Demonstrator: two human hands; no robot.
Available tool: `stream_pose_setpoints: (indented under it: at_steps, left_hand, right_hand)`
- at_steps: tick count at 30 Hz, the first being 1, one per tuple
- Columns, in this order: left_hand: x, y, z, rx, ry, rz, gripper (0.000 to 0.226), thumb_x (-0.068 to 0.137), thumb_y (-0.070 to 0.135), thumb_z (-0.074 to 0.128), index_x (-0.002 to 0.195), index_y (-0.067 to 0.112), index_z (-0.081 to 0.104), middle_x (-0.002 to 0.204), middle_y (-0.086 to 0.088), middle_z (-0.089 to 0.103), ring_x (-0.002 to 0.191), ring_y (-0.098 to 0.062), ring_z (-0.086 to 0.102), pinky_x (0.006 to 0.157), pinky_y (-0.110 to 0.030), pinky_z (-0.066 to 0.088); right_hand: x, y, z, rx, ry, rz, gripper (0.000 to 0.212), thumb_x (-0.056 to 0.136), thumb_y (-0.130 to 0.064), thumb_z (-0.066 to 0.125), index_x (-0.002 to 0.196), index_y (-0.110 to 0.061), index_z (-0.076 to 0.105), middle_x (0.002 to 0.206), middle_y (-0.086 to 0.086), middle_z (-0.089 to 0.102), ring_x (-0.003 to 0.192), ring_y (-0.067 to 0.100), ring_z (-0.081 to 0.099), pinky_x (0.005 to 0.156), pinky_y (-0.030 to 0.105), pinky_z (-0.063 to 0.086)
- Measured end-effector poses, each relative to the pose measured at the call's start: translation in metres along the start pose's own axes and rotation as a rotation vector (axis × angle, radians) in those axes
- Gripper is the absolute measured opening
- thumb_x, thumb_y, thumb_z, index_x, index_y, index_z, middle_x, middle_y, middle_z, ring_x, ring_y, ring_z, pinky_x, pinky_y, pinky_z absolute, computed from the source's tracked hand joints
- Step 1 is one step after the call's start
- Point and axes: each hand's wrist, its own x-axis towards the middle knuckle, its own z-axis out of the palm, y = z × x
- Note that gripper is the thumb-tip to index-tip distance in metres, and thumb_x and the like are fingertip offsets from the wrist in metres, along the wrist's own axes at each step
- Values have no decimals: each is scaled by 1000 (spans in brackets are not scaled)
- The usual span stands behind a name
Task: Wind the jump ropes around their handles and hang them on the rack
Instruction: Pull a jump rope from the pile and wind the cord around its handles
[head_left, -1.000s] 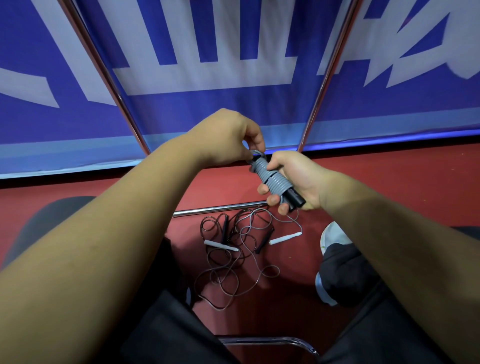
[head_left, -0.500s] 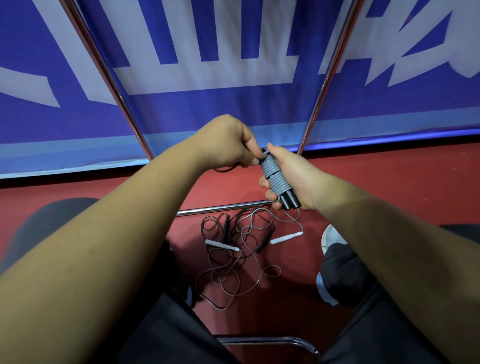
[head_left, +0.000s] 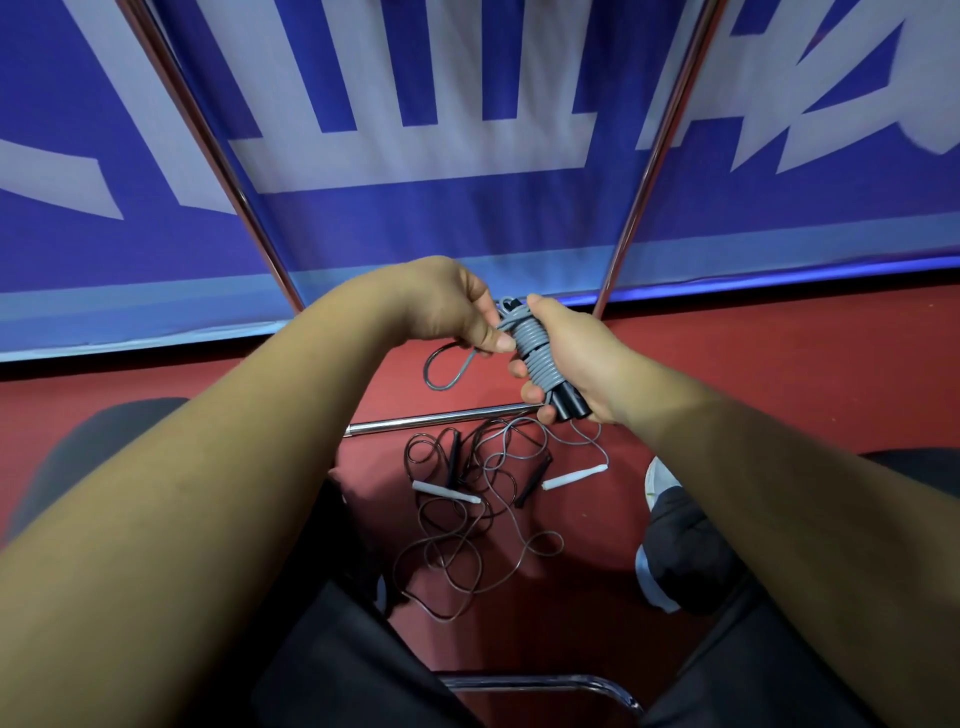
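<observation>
Noted right hand (head_left: 576, 358) clamped round the wound jump rope (head_left: 531, 347), fingers (head_left: 531, 392) curled under the grey coils and over the two black handles (head_left: 569, 408). Held tilted in the air, handle butts pointing down and to the right.

Found left hand (head_left: 447, 306) just beside the upper coils, fingers clenched, thumb pressed on the grey cord and pinching its free length. Recorded a loose loop (head_left: 445, 370) of that cord hanging below the left hand, above the red floor (head_left: 779, 374).

Compared with half a second ago: only a short dark arc of cord under the left fist then, now a full teardrop loop drawn out to the left. Compared with one second ago: left fingertips then at the very top of the bundle, no loop in sight. Found no change in the right hand's grip or in the tilt of the bundle.

Logged the remaining ropes (head_left: 483, 519) lying tangled on the floor between the knees, same layout as before: two white handles (head_left: 447, 491), two dark ones, thin dark cords. Placed the tangle just on the near side of the chrome base bar (head_left: 441, 418) of the rack. Noted two slanted chrome uprights (head_left: 208, 156) rising in front of the blue and white banner (head_left: 467, 218). Located the held bundle above that base bar, between the uprights.
</observation>
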Motion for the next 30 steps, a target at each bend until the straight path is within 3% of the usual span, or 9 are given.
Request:
stream_pose_setpoints:
  at_steps: [4,7,9,11,15,20,23,28,30]
  left_hand:
    - [3,1,12,-111,-79,11,34,83,25,90,91,15,59,75,-12,76,52,-10,64,54,-23,47]
    - [5,2,15,-123,-103,26,32,91,31,83,96,14,57,60,-6,67,54,-20,63,46,-23,44]
    - [5,2,13,-128,-63,68,34,94,44,78,94,14,60,56,-3,58,51,-20,52,47,-24,41]
    - [5,1,10,-193,-27,118,39,100,51,67,91,14,61,67,-12,50,53,-21,41,52,-27,38]
    - [5,-2,3,-231,-36,107,21,110,24,51,95,14,63,81,-8,58,51,-10,41,55,-28,38]
    - [2,-8,-8,-159,-61,36,32,101,39,70,103,7,73,83,-4,62,70,-16,49,60,-31,42]
    - [0,-13,-15,-52,-46,22,30,91,46,81,99,17,75,82,-3,66,70,-16,55,66,-33,48]
    - [1,-19,-22,20,35,43,23,82,28,91,93,14,77,79,-5,75,60,-7,67,59,-21,56]
    - [3,-20,-19,39,89,47,24,79,25,93,90,11,77,79,-8,79,58,-8,70,60,-24,61]
  right_hand:
    - [-3,0,0,25,-54,5,70,97,-84,36,95,-19,62,72,4,56,48,21,48,51,29,41]
    - [-4,-2,-2,21,-67,-19,68,91,-89,44,88,-22,59,71,2,54,49,19,48,51,28,40]
    - [-5,-2,-6,62,-75,-25,56,97,-80,49,95,-25,61,73,3,55,50,20,48,51,29,41]
    - [-4,-3,-9,102,-76,-37,50,101,-72,49,111,-25,63,72,5,56,50,21,48,51,29,41]
    - [-4,-5,-10,150,-70,-50,48,105,-67,47,116,-21,57,71,7,56,49,21,47,50,28,40]
    - [-5,-5,-8,128,-66,-70,49,106,-65,47,116,-20,62,73,8,58,49,21,48,52,28,39]
    - [-6,-8,-9,122,-80,-44,58,105,-68,44,118,-16,65,71,6,57,49,20,45,50,26,37]
    - [-9,-10,-9,127,-152,12,67,103,-73,43,111,-9,62,69,2,54,48,17,41,44,22,34]
    - [-11,-10,-8,151,-200,21,64,103,-73,43,106,-11,60,69,1,52,49,16,40,43,21,32]
